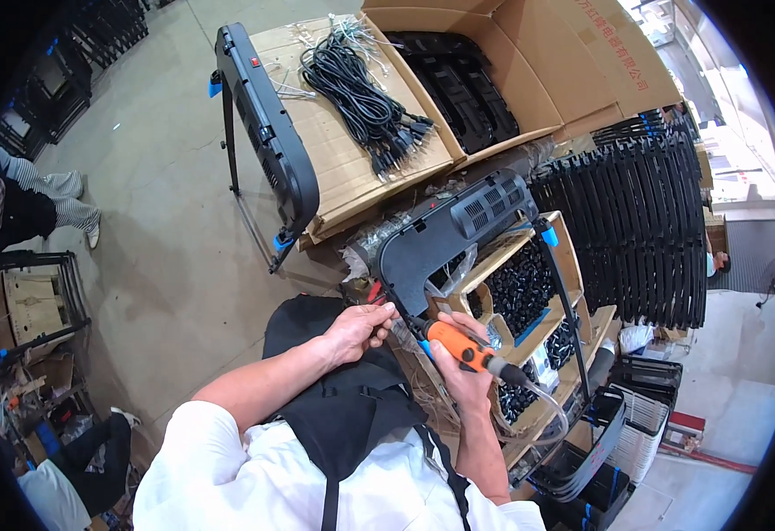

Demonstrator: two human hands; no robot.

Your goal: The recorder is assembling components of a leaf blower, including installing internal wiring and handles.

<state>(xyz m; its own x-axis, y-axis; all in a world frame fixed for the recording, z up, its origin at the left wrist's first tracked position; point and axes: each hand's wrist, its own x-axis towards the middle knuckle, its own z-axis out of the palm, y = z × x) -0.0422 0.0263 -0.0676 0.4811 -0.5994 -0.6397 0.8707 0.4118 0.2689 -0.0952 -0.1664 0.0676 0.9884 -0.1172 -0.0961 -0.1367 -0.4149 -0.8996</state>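
My right hand (465, 376) wraps round an orange air screwdriver (455, 343) with a dark rear end and a clear hose. The tool's tip points at the near end of a black plastic panel (423, 257) with vent slots, on a black frame with blue clips. The tip itself is too small to make out. Beside that end, my left hand (358, 334) is closed, thumb and fingers pinched at the panel's lower left edge. What they pinch is hidden. A small red part (375, 292) shows just beyond these fingers.
Wooden bins (529, 292) of small black parts stand under the panel. Beyond lie black power cords (352, 97) on cardboard, next to a similar upright panel (268, 133) and an open carton (529, 80). Black frames (635, 230) are stacked at right. People work at left.
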